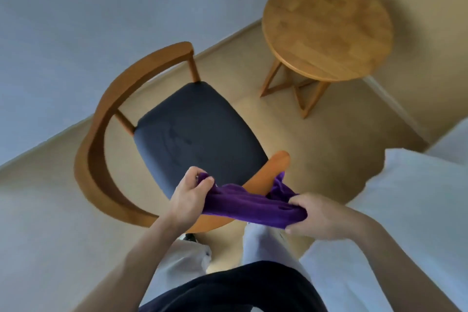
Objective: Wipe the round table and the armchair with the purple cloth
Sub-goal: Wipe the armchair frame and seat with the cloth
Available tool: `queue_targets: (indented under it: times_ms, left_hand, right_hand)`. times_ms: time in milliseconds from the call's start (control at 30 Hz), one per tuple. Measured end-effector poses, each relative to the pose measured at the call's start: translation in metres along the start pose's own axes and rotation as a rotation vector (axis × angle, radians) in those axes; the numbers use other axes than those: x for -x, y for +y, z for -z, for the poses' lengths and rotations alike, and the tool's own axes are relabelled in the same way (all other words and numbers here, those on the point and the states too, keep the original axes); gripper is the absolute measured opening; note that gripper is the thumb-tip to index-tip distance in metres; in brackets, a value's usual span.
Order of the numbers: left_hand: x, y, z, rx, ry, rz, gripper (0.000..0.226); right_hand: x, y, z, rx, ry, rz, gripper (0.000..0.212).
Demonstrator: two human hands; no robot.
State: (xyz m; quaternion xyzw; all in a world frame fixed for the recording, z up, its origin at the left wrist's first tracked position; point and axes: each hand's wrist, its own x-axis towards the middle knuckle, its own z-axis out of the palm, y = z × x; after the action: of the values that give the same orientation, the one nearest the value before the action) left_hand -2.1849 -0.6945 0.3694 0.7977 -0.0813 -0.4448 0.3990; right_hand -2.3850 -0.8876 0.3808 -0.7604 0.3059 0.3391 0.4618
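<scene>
Low centre of frame, left hand (188, 194) and right hand (312, 218) each pinched one end of the purple cloth (250, 204), slack above the armchair (197, 132). Soft, light, limp; probably bunch before wiping. Round table (326, 25) upper right.

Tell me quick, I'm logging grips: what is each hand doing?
Left hand: closed, holding one end of the purple cloth.
Right hand: closed, holding the other end.

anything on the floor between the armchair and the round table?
No. In the head view, the stretch between the armchair and the round table is bare beige floor; only the table's own legs stand there.
</scene>
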Motion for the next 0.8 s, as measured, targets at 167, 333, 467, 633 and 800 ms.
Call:
queue_targets:
  times_ms: [167,333,467,633,800]
  left_hand:
    - [-0.021,-0.015,0.022,-0.099,-0.278,0.009,0.046]
    - [-0.045,-0.017,0.008,-0.216,-0.347,0.002,0.043]
    - [-0.058,-0.003,-0.025,-0.217,-0.338,-0.088,0.033]
    - [-0.072,0.004,-0.082,-0.169,-0.333,-0.102,0.021]
    - [-0.07,0.008,-0.137,-0.16,-0.502,-0.086,0.023]
  right_hand:
    - [0.029,-0.002,-0.046,-0.295,0.106,-0.12,0.023]
    - [0.043,-0.008,-0.076,-0.746,0.396,-0.093,0.007]
    - [0.039,-0.007,-0.081,-1.274,0.588,-0.004,0.019]
    - [0.036,-0.009,-0.061,-1.722,0.288,0.462,0.047]
    - [-0.001,-0.006,-0.045,-1.49,0.355,0.574,0.062]
